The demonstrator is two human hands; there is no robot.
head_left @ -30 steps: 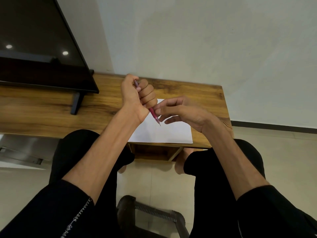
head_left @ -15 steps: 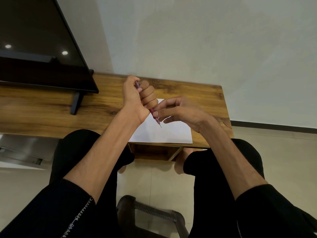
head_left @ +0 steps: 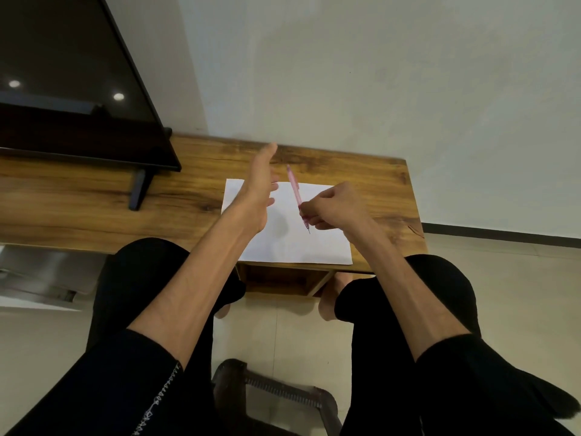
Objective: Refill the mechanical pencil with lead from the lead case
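Looking down from your head camera, your right hand (head_left: 333, 209) pinches the pink mechanical pencil (head_left: 296, 194) near its tip, which points down over the white paper (head_left: 295, 243) by the wooden table (head_left: 94, 215)'s right edge. Your left hand (head_left: 261, 187) hangs spread, empty (fingers blurred), over the paper's left side, apart from the pencil.

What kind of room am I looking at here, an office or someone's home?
Most likely a home living room. A flat-screen TV stands on a low wooden TV bench against a plain wall, above a tiled floor. A sheet of paper serves as the work surface.
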